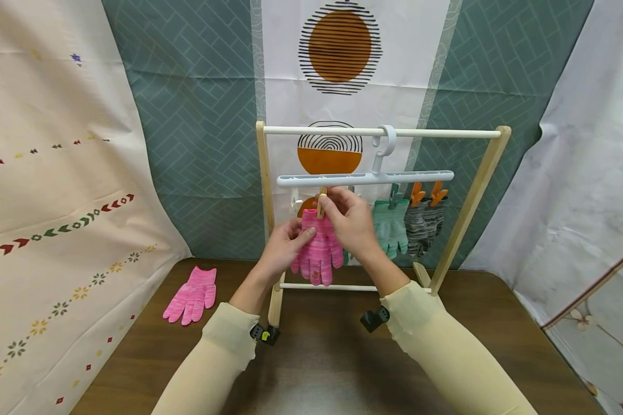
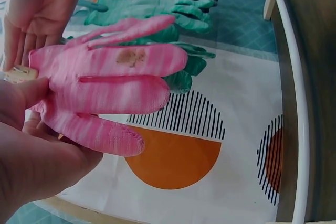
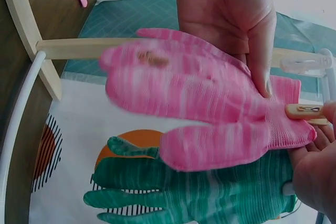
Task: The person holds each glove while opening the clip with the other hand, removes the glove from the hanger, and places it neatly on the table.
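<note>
A pink striped knit glove [image 1: 319, 253] hangs fingers-down below the hanger, with a brown stain on one finger. My left hand [image 1: 282, 245] pinches it near the cuff, thumb in front. My right hand [image 1: 350, 222] holds a wooden clothespin [image 3: 304, 110], whose jaws straddle the glove's cuff. The clothespin's upper end is close under the pale blue hanger [image 1: 363, 180]; whether they are joined is hidden by my fingers. Another pink glove [image 1: 193, 295] lies flat on the table at the left.
The hanger hooks over the top bar of a wooden rack [image 1: 493, 155]. Green gloves [image 1: 389, 227] and grey-black gloves [image 1: 426, 227] hang from clips at its right. A clear clip [image 3: 307, 64] hangs at the left end. Behind is a patterned cloth [image 1: 197, 115].
</note>
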The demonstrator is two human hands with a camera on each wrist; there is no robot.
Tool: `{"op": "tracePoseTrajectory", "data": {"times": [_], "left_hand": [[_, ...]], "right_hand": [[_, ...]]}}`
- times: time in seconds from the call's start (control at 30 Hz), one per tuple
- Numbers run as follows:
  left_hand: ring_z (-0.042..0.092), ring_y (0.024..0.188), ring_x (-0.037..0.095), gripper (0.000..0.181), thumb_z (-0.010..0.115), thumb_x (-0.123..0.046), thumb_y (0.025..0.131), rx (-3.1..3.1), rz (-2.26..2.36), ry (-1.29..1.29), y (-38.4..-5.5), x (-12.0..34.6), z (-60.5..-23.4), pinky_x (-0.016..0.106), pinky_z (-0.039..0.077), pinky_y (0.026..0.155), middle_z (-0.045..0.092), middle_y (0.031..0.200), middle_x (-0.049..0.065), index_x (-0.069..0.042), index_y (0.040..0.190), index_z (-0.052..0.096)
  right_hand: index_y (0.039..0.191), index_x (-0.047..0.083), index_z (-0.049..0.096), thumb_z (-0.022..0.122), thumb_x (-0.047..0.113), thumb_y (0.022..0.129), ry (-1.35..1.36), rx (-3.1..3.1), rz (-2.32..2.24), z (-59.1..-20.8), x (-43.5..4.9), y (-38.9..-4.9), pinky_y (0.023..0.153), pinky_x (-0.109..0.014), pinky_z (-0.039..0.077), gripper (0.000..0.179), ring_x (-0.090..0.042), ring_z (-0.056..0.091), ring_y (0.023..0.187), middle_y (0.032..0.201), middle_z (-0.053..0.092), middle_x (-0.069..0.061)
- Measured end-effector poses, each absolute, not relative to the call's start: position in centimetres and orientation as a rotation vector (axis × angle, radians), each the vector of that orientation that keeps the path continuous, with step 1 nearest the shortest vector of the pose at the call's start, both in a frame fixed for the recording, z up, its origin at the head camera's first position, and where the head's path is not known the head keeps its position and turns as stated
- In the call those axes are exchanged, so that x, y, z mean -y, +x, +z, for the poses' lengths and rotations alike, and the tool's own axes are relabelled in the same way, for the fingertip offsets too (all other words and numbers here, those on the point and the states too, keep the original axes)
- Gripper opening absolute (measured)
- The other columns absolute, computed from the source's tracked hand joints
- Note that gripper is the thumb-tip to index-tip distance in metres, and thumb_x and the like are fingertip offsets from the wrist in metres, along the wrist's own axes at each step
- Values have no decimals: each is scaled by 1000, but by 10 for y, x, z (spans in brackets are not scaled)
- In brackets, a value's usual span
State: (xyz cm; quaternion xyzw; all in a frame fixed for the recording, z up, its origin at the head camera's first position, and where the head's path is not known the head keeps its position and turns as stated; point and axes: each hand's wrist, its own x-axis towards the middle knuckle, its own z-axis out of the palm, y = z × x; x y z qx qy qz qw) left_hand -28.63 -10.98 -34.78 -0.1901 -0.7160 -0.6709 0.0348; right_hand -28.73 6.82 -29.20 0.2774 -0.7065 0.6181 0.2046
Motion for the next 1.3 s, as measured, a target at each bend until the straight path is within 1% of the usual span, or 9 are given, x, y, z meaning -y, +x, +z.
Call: {"op": "tracePoseTrajectory", "data": {"times": [0.27, 0.43, 0.8, 0.87, 0.93, 1.1, 1.2, 1.23, 1.3], "left_hand": [[73, 83, 17, 33, 64, -19, 109, 2186, -2032, -577, -282, 108, -348, 29, 59, 73, 76, 102, 17, 6, 129, 63], [73, 83, 18, 30, 65, -19, 108, 2198, -2018, -548, -279, 108, -348, 30, 60, 73, 77, 104, 17, 5, 127, 64], [72, 84, 19, 29, 65, -19, 108, 2212, -2003, -522, -277, 108, -350, 29, 59, 73, 76, 106, 18, 4, 125, 65], [72, 83, 19, 28, 65, -19, 108, 2212, -2004, -518, -276, 109, -350, 29, 58, 73, 76, 104, 18, 5, 123, 65], [71, 82, 18, 27, 65, -18, 108, 2211, -2004, -520, -275, 109, -351, 29, 58, 72, 76, 103, 18, 5, 123, 66], [71, 79, 17, 27, 64, -17, 109, 2217, -1988, -538, -275, 113, -355, 29, 57, 69, 77, 100, 17, 6, 124, 65], [71, 79, 18, 28, 64, -17, 108, 2228, -1975, -542, -275, 116, -359, 30, 58, 69, 77, 101, 17, 6, 125, 65], [72, 80, 18, 29, 64, -17, 108, 2233, -1970, -546, -274, 117, -359, 30, 59, 70, 77, 101, 18, 6, 126, 65], [73, 81, 20, 29, 65, -18, 108, 2248, -1962, -542, -273, 119, -360, 31, 59, 70, 78, 102, 17, 5, 126, 66]], "right_hand": [[128, -4, 69, 67, 14, 106, 755, 1953, 1708, -293, -68, -287, 89, -29, 59, 28, -31, 75, 106, 115, 75, -17], [127, -2, 71, 69, 15, 105, 731, 1963, 1680, -294, -68, -287, 89, -29, 59, 28, -26, 76, 104, 117, 75, -21], [125, -3, 72, 71, 16, 104, 724, 1949, 1675, -296, -68, -288, 91, -32, 59, 28, -34, 76, 105, 117, 75, -24], [125, -3, 72, 71, 15, 104, 726, 1947, 1674, -296, -68, -289, 92, -32, 59, 28, -33, 76, 104, 116, 75, -23], [125, -3, 72, 71, 15, 104, 722, 1950, 1656, -296, -68, -289, 91, -31, 59, 28, -29, 77, 103, 115, 76, -22], [122, -3, 73, 71, 14, 104, 726, 1940, 1642, -296, -68, -290, 85, -28, 61, 25, -28, 77, 101, 112, 76, -24], [122, -3, 73, 71, 13, 104, 735, 1936, 1656, -296, -68, -291, 83, -33, 62, 24, -28, 77, 100, 111, 76, -24], [121, -3, 73, 71, 13, 104, 739, 1933, 1661, -296, -68, -291, 85, -38, 62, 24, -30, 77, 101, 111, 76, -25], [121, -5, 73, 71, 13, 104, 742, 1933, 1665, -297, -68, -291, 86, -39, 62, 25, -31, 77, 101, 111, 76, -26]]}}
